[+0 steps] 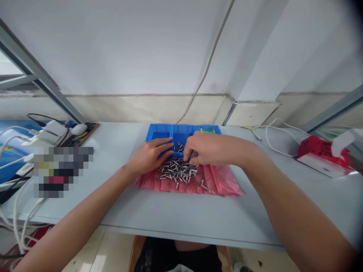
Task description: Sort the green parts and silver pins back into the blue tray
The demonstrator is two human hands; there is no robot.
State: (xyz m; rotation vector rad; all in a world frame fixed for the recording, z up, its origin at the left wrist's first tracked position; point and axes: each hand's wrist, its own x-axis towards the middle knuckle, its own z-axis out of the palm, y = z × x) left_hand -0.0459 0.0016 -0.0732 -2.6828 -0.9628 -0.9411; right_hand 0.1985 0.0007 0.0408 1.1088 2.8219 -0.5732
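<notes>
Grey tbl (170,215): L hand (151,153) at blue bin (159,129), fingers (165,140) spread; R hand (200,148) nr pins (179,172), pinch unclear.

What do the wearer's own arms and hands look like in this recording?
The left hand and right hand are bare, without gloves. No sleeve covers the visible forearms, and no watch, bracelet or marking shows at either wrist.

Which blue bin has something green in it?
The rightmost bin, partly behind the right hand: a green item shows inside; none shows in the left bin or middle bin.
</notes>
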